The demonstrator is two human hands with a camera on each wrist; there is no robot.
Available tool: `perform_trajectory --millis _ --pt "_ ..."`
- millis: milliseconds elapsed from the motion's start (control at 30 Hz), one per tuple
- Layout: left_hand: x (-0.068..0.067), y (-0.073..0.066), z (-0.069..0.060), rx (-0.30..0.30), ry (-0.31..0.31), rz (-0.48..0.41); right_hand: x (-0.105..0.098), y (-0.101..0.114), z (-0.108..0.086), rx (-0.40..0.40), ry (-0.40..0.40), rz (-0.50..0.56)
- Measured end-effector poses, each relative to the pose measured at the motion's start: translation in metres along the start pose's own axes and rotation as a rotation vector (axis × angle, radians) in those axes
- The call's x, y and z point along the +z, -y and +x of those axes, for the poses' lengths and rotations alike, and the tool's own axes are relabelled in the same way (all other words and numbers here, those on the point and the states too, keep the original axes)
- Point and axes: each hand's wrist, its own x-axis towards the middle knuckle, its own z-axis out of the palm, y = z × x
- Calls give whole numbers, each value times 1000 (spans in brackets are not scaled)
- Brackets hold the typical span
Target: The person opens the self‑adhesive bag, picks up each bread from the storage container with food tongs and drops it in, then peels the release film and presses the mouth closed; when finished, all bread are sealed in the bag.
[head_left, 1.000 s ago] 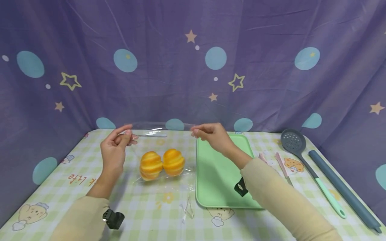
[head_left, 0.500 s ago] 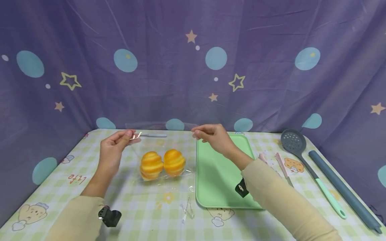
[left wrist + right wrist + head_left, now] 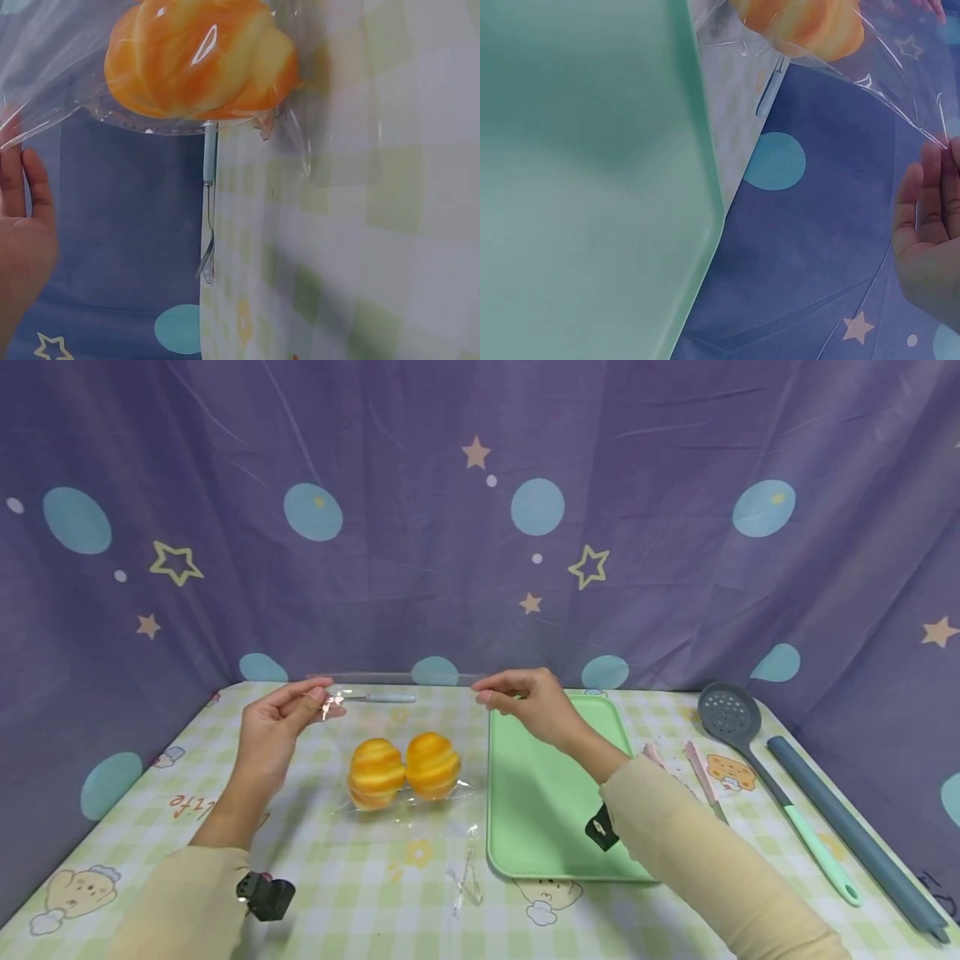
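Observation:
Between both hands hangs a clear plastic bag (image 3: 420, 814) with two orange-yellow striped bread rolls, the left roll (image 3: 377, 772) and the right roll (image 3: 432, 766), lying in its bottom. My left hand (image 3: 277, 722) pinches the bag's upper left corner between thumb and fingers. At the upper right corner, my right hand (image 3: 528, 700) pinches the film, which the right wrist view shows pulled taut to the fingertips. Behind the bag lies a fork (image 3: 386, 698) with a light blue handle, its head partly hidden by my left fingers in the head view.
A green tray (image 3: 525, 827) lies under my right forearm. Pink-handled tongs (image 3: 701, 768), a grey slotted skimmer (image 3: 729, 712) with a mint handle and a dark grey rod (image 3: 847, 827) lie to the right. A clear twist tie (image 3: 468, 881) rests in front of the bag.
My left hand has shifted slightly left, and its fingers have changed their hold on the bag's corner. The bag's top edge has dipped a little. My right hand has hardly moved.

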Motion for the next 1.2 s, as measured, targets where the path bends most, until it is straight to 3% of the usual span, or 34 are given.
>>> perform_trajectory --millis 300,700,1067,1200 --pt "-6 -1 3 31 72 74 1 -1 1 11 -18 24" --pt "-11 2 1 58 132 12 4 -2 1 -5 -31 143" --pt "-13 2 1 51 181 47 8 -5 0 -100 -72 26" --pt "-14 2 2 54 211 -8 8 -6 0 -139 -73 -21"
